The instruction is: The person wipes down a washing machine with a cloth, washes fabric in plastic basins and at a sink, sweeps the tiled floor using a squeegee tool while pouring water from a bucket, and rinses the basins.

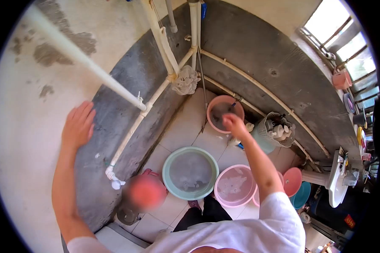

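Observation:
My left hand (78, 124) is stretched out at the wall on the left, palm toward it and fingers extended. It holds nothing that I can see. My right hand (233, 123) reaches forward with curled fingers above the near side of an orange-pink basin (225, 98). Whatever those fingers hold, if anything, cannot be made out. The basin stands in the corner with greyish water and something dark inside. At my feet are a wide green basin (166, 173) of grey water and a pink basin (253, 192) of cloudy water.
A tall pale-green bin (264, 141) full of bottles stands right of my right hand. Pipes (133, 124) run along both walls. A blurred red round thing (147, 192) is left of the green basin. At right are a white sink (337, 181) and a teal basin (302, 196).

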Tool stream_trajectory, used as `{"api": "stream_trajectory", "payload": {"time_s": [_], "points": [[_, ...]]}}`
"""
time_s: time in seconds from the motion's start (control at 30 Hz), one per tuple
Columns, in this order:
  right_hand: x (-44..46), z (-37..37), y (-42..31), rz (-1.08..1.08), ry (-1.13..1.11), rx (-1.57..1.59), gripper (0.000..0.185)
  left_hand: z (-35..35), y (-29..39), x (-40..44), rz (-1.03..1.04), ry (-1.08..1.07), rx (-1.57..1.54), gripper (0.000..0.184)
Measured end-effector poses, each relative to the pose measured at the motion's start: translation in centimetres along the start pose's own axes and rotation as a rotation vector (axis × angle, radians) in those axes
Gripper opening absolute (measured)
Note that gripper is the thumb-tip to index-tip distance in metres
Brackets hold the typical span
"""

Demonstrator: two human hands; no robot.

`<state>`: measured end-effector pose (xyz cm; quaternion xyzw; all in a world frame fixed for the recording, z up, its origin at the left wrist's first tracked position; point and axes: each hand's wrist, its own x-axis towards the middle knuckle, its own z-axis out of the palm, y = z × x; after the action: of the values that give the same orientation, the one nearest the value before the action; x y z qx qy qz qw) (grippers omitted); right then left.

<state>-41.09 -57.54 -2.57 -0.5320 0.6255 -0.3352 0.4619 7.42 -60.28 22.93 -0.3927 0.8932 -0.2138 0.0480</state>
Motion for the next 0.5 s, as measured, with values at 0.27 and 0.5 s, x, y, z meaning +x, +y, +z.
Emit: {"api": "stream_trajectory", "payload": {"time_s": [0.27, 0.5], "points": [[25.3, 5.0, 2.4, -0.130, 0.214, -0.185, 0.037, -0.4, 0.1, 0.4, 0.007, -0.131, 0.049, 0.035], [34.7, 5.3, 0.8, -0.150, 0.371, -0.264, 0.052, 0.0, 0.0, 0.7, 0.036, -0.166, 0.200, 0.026]]}}
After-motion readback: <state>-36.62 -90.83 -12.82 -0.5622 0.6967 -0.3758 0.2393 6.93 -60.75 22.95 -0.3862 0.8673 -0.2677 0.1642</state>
